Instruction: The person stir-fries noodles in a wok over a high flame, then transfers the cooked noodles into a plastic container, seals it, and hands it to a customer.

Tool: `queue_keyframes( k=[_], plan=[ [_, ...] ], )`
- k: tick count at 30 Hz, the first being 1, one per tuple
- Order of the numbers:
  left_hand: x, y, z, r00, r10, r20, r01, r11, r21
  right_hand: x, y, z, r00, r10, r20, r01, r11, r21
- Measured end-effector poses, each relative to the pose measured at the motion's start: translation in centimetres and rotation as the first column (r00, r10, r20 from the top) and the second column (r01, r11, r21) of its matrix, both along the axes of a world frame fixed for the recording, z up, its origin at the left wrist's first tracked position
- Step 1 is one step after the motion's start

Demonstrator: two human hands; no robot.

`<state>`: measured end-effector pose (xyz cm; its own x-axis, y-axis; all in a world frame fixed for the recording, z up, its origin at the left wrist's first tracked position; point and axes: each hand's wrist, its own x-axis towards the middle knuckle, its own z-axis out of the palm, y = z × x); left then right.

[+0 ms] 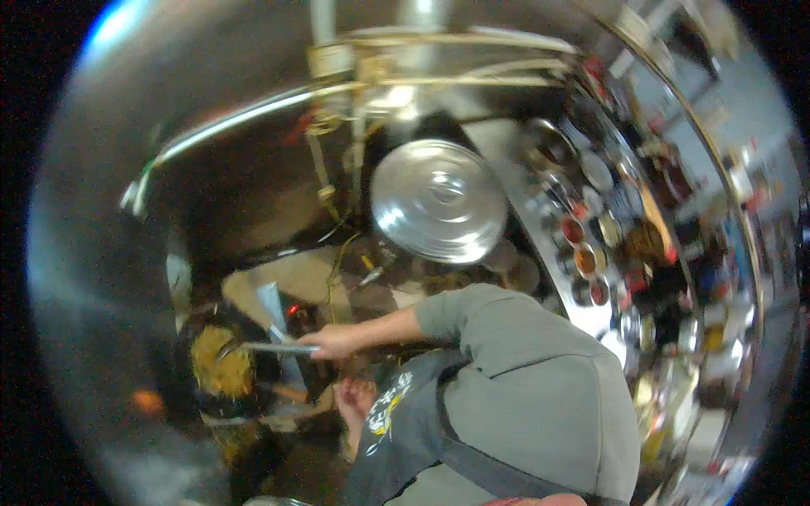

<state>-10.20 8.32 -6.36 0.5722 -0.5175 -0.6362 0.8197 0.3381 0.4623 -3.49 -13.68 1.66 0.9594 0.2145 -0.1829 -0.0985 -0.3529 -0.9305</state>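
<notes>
My right hand (pixel 332 341) grips the metal handle of a long cooking ladle or spatula (pixel 278 347). Its far end reaches into yellowish food (pixel 223 364) in a dark wok-like pan (pixel 221 408) on the left. Low in front of the dark printed apron (pixel 395 408) is my left hand (pixel 354 397), its fingers apart and slightly bent, with nothing visible in it. A brown handle-like stick (pixel 290 393) lies between that hand and the pan. Blur hides the finer detail of the fingers and the food.
A large round metal lid (pixel 440 201) rests beyond my right arm. On the right, a metal counter (pixel 538 237) carries several bowls of red and orange ingredients (pixel 585 259). Pipes (pixel 234 117) and hanging cords (pixel 319 158) run along the dark wall. An orange glow (pixel 149 400) shows beside the pan.
</notes>
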Motion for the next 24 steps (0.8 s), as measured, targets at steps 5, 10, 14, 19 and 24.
queue_keyframes(
  k=[5,10,14,19,24],
  plan=[
    [-0.2,-10.4,12.1,0.84,-0.363,0.403,0.409,0.912,-0.031,-7.0,-4.7,3.6,0.979,-0.206,0.009,0.194,0.935,0.297],
    [-8.5,-22.4,14.6,0.548,-0.563,0.618,0.373,0.826,0.422,-22.2,-22.6,7.2,0.528,-0.384,0.757,0.575,0.818,0.015],
    [-13.5,-27.4,13.8,0.535,-0.53,0.658,0.121,0.818,0.562,-48.0,-40.3,4.0,0.207,-0.83,0.518,0.918,-0.018,-0.396],
    [-17.4,-31.6,14.0,0.59,-0.545,0.595,0.214,0.817,0.536,-75.5,-48.1,-6.4,-0.391,-0.92,0.027,0.637,-0.292,-0.714],
    [-19.1,-35.5,15.2,0.581,-0.585,0.566,0.282,0.797,0.534,-80.8,-47.2,-14.5,0.113,-0.979,0.168,0.571,-0.075,-0.818]
  ],
)
